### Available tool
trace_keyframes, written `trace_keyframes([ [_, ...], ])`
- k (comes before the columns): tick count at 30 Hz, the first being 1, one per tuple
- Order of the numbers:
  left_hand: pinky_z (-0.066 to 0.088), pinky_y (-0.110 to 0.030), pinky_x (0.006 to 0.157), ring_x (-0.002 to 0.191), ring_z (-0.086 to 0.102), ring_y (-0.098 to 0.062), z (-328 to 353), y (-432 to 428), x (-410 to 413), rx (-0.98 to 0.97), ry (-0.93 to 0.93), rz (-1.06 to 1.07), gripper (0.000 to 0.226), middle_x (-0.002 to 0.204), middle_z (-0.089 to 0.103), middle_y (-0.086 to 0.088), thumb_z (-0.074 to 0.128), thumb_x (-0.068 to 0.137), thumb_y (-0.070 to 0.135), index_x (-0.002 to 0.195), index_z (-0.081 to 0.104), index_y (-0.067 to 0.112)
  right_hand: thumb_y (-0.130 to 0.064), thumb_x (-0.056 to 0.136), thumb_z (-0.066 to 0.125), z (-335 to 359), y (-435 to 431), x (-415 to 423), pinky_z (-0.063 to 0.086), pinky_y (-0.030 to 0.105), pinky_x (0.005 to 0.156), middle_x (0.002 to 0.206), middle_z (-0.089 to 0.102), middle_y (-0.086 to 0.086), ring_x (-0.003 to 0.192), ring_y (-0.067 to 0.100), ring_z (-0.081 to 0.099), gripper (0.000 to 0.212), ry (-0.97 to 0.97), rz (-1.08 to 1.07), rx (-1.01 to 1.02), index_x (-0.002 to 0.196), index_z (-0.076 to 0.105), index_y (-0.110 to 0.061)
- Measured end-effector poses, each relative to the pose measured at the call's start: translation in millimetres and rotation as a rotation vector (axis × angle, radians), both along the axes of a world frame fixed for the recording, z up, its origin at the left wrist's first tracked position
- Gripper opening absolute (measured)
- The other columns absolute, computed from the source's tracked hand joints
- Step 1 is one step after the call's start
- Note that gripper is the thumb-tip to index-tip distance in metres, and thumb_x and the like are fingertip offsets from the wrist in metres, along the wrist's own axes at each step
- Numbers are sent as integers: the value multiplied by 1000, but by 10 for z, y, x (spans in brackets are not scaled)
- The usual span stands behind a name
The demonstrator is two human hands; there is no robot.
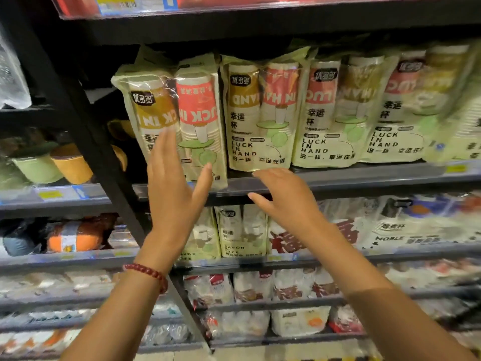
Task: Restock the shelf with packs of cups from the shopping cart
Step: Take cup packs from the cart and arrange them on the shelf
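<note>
Risk: the end pack of cups stands tilted, forward of the row, with its bottom right at the shelf lip. Unsupported, it could tip out and drop. Left hand is flat, fingers spread, over its lower front; can't confirm contact. Right hand is loose and empty, beside it at the lip, under the next pack. Cart not in view.

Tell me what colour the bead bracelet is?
Dark red. The bracelet shows best in the head view.
</note>
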State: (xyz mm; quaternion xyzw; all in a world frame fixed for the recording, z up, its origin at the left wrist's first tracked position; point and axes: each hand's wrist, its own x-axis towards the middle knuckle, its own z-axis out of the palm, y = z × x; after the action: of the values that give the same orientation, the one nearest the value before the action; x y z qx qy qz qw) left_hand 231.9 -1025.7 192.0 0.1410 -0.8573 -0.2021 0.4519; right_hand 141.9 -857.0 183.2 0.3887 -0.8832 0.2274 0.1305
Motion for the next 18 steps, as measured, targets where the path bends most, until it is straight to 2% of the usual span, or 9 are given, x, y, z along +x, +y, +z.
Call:
trace_keyframes([
  [3, 26, -36, 114, 140, 28, -21, -167, 427, -41, -170, -220, -229, 63, 152, 31, -6, 53, 93, 38, 146, 30, 14, -34, 95, 52, -210, 601, 348, 38, 33, 97, 128, 56, 4, 122, 23, 44, 42, 28, -169, 58, 131, 50, -14],
  [6, 40, -39, 103, 129, 44, -27, -544, 866, -76, -360, -457, -437, 54, 141, 46, -8, 55, 90, 39, 137, 46, 13, -32, 93, 54, -585, 1230, 797, 40, 35, 93, 118, 59, 7, 113, 28, 51, 34, -2, -388, 167, 120, 58, -12],
  [8, 49, -41, 89, 113, 55, -31, -804, 1245, 7, -471, -600, -583, 47, 126, 56, -9, 60, 87, 35, 126, 54, 11, -26, 81, 64, -851, 1661, 1138, 52, 40, 78, 95, 67, 11, 90, 33, 63, 27, -11, -547, 232, 100, 68, -7],
  [9, 51, -41, 86, 110, 57, -31, -922, 1453, 77, -512, -662, -656, 46, 124, 59, -9, 61, 86, 34, 126, 56, 11, -22, 71, 70, -981, 1889, 1326, 55, 39, 67, 83, 68, 11, 77, 33, 65, 24, -39, -636, 243, 89, 71, -6],
  [11, 54, -42, 82, 106, 61, -34, -1122, 1891, 251, -565, -730, -785, 44, 121, 62, -11, 61, 86, 32, 124, 59, 9, -19, 56, 81, -1224, 2342, 1730, 55, 37, 57, 73, 68, 10, 66, 32, 64, 29, -118, -779, 290, 81, 71, -8],
  [13, 52, -39, 79, 106, 61, -33, -1304, 2363, 450, -616, -778, -874, 43, 120, 62, -11, 57, 87, 33, 123, 58, 10, -20, 56, 81, -1400, 2780, 2178, 53, 39, 53, 75, 66, 11, 67, 34, 63, 32, -163, -896, 289, 83, 69, -7],
  [18, 48, -36, 80, 106, 57, -28, -1692, 3633, 1053, -665, -845, -1148, 40, 116, 60, -5, 51, 89, 39, 121, 56, 16, -20, 53, 90, -1740, 3741, 3322, 56, 38, 59, 85, 70, 13, 75, 34, 67, 41, -216, -1174, 237, 87, 71, -6],
])
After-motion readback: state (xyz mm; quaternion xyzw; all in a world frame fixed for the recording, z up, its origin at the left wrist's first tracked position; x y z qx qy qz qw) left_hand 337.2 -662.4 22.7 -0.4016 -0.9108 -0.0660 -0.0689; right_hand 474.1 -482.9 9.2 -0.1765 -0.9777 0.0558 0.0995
